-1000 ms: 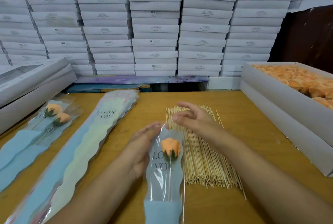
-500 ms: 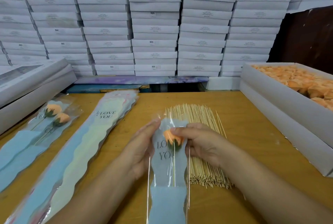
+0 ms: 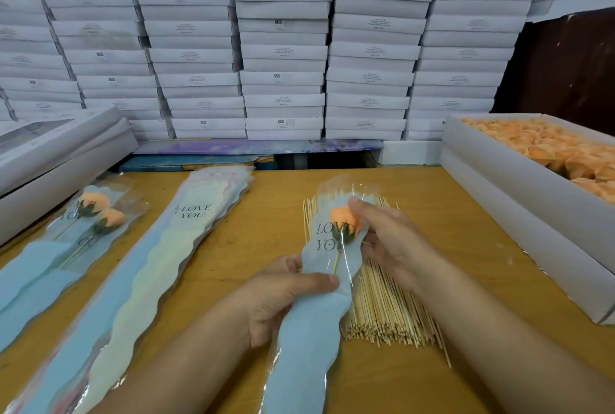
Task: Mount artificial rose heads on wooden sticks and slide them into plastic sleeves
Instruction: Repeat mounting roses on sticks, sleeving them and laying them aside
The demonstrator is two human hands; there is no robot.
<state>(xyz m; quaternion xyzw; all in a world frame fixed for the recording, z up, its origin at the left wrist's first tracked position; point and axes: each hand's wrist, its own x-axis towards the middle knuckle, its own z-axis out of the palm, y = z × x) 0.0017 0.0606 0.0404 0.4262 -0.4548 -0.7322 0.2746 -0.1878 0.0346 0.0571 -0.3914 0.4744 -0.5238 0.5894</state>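
A plastic sleeve [image 3: 311,330] printed "LOVE YOU", clear on top and pale blue below, is held over the table's middle. Inside it sits an orange rose head [image 3: 342,219] on a thin wooden stick [image 3: 336,262]. My left hand [image 3: 283,300] grips the sleeve's middle, thumb across its front. My right hand [image 3: 386,240] pinches the sleeve's upper right edge beside the rose. A heap of wooden sticks [image 3: 382,307] lies under and to the right of the sleeve.
A stack of empty sleeves [image 3: 159,274] lies left of centre. Two finished sleeved roses [image 3: 83,224] rest at far left. A white box of orange rose heads [image 3: 545,147] stands at right. Stacked white boxes [image 3: 283,47] wall the back; another box [image 3: 50,154] sits at left.
The sleeve with the rose has slid farther away and tilted right. My right hand closed onto its top edge; my left hand shifted down to grip its middle.
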